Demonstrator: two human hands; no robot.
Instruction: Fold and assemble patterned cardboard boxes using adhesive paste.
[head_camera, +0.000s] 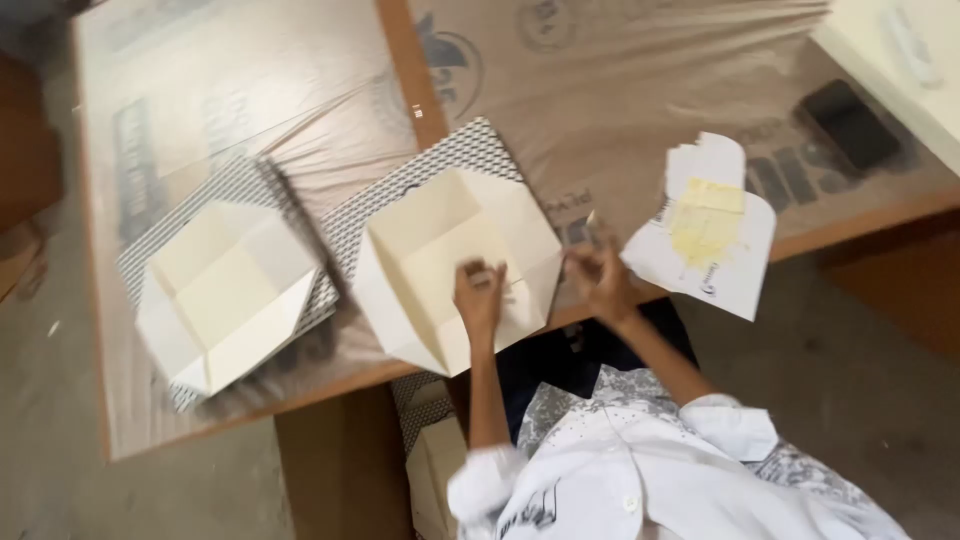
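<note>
The cream folded-paper tray (455, 265) lies open under the left hand (480, 293), corners pointing away and toward the person; fingers curled onto its near wall. Right hand (600, 280) beside it, seemingly pinching something small.

Two open cream cardboard boxes (455, 265) (225, 290) on table; dark phone screen (850, 122) far right, face up.

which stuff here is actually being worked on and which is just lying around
In hand:
- middle box, left hand resting in it
- small pale thing, pinched in right hand

Lying about:
- left box
- yellow-smeared paper
- dark phone
</note>
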